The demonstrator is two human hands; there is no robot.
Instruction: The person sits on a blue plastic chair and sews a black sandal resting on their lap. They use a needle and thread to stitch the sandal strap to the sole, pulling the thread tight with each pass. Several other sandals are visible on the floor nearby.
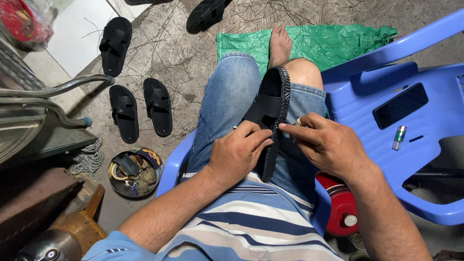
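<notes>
A black sandal (pixel 272 104) stands on its edge across my lap, between my denim-clad thighs, sole side toward my right knee. My left hand (pixel 238 153) grips its near end, fingers curled over the strap and rim. My right hand (pixel 325 143) pinches the stitched rim of the sole with thumb and forefinger; a ring shows on one finger. I cannot tell whether a needle or thread is between those fingers.
A second blue plastic chair (pixel 425 145) at my right carries a dark phone (pixel 400 105) and a small lighter (pixel 398 137). Black sandals (pixel 140 108) lie on the concrete floor at left, by a round tin (pixel 134 172) of tools. A green sheet (pixel 333 41) lies under my bare foot (pixel 279 44). A red cylinder (pixel 338 205) sits low at right.
</notes>
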